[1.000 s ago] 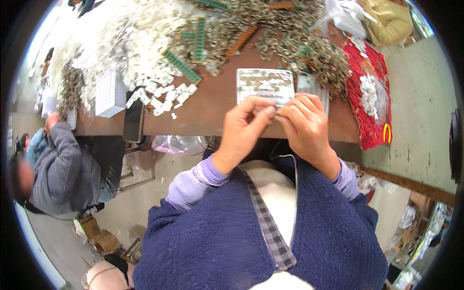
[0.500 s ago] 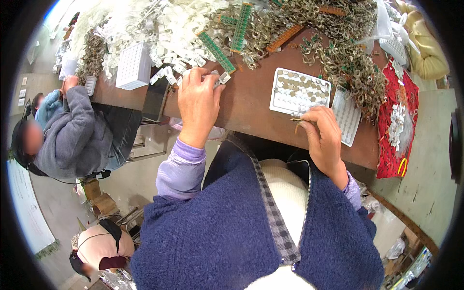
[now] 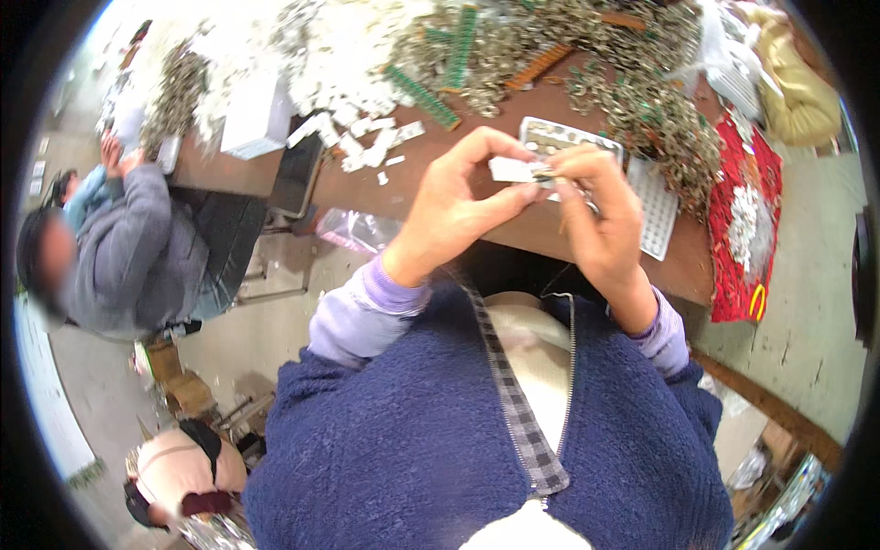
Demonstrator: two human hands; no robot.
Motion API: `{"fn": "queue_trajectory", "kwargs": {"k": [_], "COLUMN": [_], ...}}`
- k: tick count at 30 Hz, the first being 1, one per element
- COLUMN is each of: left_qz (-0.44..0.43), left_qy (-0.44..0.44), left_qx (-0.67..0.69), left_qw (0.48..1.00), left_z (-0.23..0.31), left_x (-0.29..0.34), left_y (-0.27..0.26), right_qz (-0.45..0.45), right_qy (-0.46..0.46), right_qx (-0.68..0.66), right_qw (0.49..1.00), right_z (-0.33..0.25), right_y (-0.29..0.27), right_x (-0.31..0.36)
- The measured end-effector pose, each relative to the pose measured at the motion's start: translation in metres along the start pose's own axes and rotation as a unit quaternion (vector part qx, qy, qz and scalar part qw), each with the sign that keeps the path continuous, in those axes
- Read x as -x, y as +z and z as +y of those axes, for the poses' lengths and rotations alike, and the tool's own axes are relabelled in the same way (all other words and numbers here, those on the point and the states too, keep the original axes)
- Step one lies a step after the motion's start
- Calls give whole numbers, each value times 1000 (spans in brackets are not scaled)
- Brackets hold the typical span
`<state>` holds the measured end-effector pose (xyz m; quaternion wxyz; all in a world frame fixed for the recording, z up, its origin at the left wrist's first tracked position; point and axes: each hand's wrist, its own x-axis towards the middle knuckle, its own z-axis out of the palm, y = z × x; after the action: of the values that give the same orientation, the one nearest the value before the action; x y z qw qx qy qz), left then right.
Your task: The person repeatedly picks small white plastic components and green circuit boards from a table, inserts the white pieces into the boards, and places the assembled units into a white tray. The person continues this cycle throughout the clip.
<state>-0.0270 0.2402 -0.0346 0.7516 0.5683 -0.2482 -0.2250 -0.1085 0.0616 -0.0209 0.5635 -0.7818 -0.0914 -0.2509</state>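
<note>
white tray [image 3: 577,134], on the far side, holding round pieces; fingers of the left hand [image 3: 456,203] clamp a white piece [image 3: 510,170], the right hand's [image 3: 600,209] a small metallic piece [image 3: 543,173].

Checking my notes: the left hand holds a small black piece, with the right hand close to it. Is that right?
Not black: the head view shows the left hand holding a small white piece, with the right hand close to it.

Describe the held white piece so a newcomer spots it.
Find the brown table, then the left hand and right hand meeting near its front edge. The white piece is between them. Unlike the loose white pieces on the table, it's gripped in fingers.
</note>
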Motion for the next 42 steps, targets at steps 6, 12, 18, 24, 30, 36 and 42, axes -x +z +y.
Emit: {"fn": "queue_trajectory", "kwargs": {"k": [6,12,18,24,30,36,42], "left_qz": [110,112,72,-13,-74,-92,9], "left_qy": [-12,38,76,85,-23,18,-39], "left_qx": [211,82,-15,-61,25,-303,-205], "left_qw": [971,990,994,994,997,948,978], "left_z": [-41,-52,-49,-44,-37,-14,-27], "left_x": [7,2,6,-1,-9,-6,2], "left_y": [36,23,19,3,6,26,66], "right_qz": [104,89,69,-26,-62,-83,57], "right_qy": [131,200,179,190,182,42,100], "right_qx": [-156,-24,-23,-26,-9,155,208], "right_qw": [973,975,981,981,981,984,971], "right_z": [3,7,2,0,1,7,6], "right_y": [14,5,5,-15,-31,-48,-46], "right_x": [29,28,26,27,31,42,66]}}
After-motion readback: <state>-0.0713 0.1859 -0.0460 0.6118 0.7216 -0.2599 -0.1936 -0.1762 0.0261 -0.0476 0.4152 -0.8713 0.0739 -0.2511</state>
